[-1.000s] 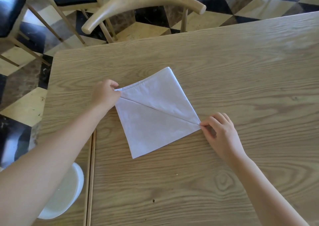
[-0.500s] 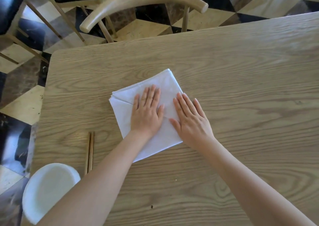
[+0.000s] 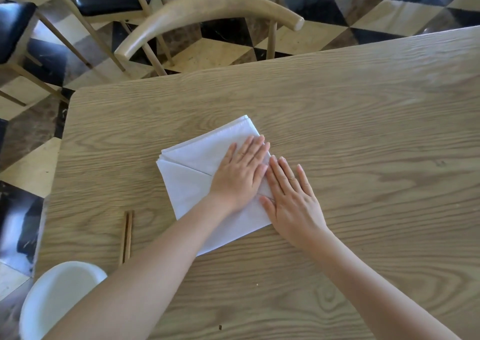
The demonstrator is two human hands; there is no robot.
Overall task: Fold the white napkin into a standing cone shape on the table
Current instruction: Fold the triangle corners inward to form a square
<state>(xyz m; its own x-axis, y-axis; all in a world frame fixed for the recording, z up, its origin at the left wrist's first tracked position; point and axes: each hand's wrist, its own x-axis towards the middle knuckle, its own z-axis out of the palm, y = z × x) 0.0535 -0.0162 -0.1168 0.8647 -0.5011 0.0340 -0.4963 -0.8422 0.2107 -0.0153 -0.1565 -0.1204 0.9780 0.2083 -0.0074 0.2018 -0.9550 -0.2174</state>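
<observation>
The white napkin (image 3: pixel 191 181) lies flat on the wooden table (image 3: pixel 363 132), folded into a square turned like a diamond, with a diagonal crease line across it. My left hand (image 3: pixel 240 175) rests palm down on the napkin's middle, fingers straight and together. My right hand (image 3: pixel 291 199) presses flat beside it, over the napkin's right edge, fingers slightly spread and partly on the table. Neither hand grips anything. The napkin's right corner is hidden under my hands.
A pair of brown chopsticks (image 3: pixel 127 236) lies left of the napkin. A white bowl (image 3: pixel 57 295) sits at the table's near left corner. A wooden chair back (image 3: pixel 207 10) stands beyond the far edge, over a checkered floor.
A second ago my hands pinched the napkin's left and right corners. They then came down flat on it, and both have since slid to the right across the cloth.
</observation>
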